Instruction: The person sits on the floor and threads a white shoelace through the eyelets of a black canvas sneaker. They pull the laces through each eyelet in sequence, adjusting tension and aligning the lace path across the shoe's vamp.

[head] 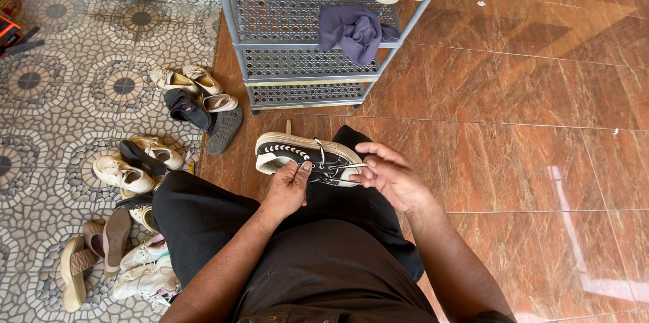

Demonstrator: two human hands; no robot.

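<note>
**Inspector:** Your left hand (287, 190) is closing on a white lace (320, 152), thumb and fingertips pinching it at the near edge of the sneaker (307, 157). Your right hand (391, 175) is half open, fingers curled toward the toe end and pinching the other run of lace.

**Operator:** And where is the sneaker sitting?

**Inspector:** It is lying across your lap on its side, black upper with a white sole, toe pointing to your right. Both your hands are touching it.

**Operator:** How far along are you judging the lacing?

**Inspector:** Partly done, in my judgement. Lace is crossing several eyelets, but loose runs are hanging between your hands, so threading or tightening is remaining. No knot is showing.

**Operator:** What else are you noting around you?

**Inspector:** A grey metal rack (304, 59) is standing just ahead of you, shoes lining its top shelf and a purple cloth (353, 31) drooping over a middle shelf. Loose shoes (135, 167) are lying scattered on the patterned floor to your left, well apart from your hands.
</note>
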